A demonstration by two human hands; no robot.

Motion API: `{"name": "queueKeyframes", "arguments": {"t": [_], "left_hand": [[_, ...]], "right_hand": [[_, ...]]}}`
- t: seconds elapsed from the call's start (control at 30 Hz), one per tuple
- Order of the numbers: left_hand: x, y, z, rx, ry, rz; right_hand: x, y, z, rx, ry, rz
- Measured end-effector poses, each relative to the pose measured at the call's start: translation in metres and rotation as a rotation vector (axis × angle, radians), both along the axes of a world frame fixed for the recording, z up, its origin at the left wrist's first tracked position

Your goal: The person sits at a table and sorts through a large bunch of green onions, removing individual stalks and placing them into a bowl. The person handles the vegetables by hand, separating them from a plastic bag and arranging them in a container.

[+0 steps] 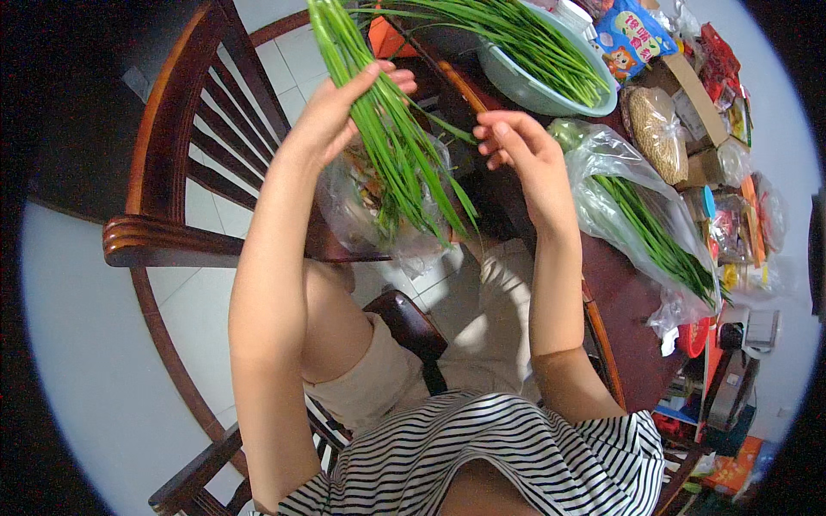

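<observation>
A bunch of long green garlic chives (393,135) lies across my left hand (352,109), with the thumb over the stalks. My right hand (519,142) is to the right of the bunch, its thumb and fingers pinching the tip of one green leaf. Under the bunch, a clear plastic bag (348,216) holding plant scraps rests on a wooden chair seat. More chives (542,51) lie in a pale blue plastic basin (516,80) on the table. Another clear plastic bag (639,238) with chives in it lies on the table near my right forearm.
The dark red table (619,309) runs along the right, its wooden edge beside my right arm. Behind the bags stand a cardboard box (694,97), a bag of beans (657,135) and a blue snack packet (635,39). A wooden chair (155,135) is at the left, over tiled floor.
</observation>
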State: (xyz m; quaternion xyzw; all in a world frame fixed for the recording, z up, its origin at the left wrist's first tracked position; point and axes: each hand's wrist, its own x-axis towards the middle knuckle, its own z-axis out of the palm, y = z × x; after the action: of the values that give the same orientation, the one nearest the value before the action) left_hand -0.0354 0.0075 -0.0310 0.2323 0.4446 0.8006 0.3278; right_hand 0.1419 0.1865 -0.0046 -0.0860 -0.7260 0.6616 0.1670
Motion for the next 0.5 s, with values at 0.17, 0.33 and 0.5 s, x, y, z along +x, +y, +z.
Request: {"name": "queueKeyframes", "arguments": {"t": [0.17,0.33,0.5], "left_hand": [[-0.023,-0.012,0.000,0.114,-0.044,0.046],[-0.023,-0.017,0.007,0.128,-0.055,0.080],[-0.016,-0.020,0.014,0.111,-0.052,0.097]], "right_hand": [[0.033,-0.005,-0.014,0.034,-0.117,-0.083],[0.039,-0.007,-0.018,0.043,-0.083,-0.143],[0.035,-0.012,-0.022,0.001,-0.063,-0.113]]}}
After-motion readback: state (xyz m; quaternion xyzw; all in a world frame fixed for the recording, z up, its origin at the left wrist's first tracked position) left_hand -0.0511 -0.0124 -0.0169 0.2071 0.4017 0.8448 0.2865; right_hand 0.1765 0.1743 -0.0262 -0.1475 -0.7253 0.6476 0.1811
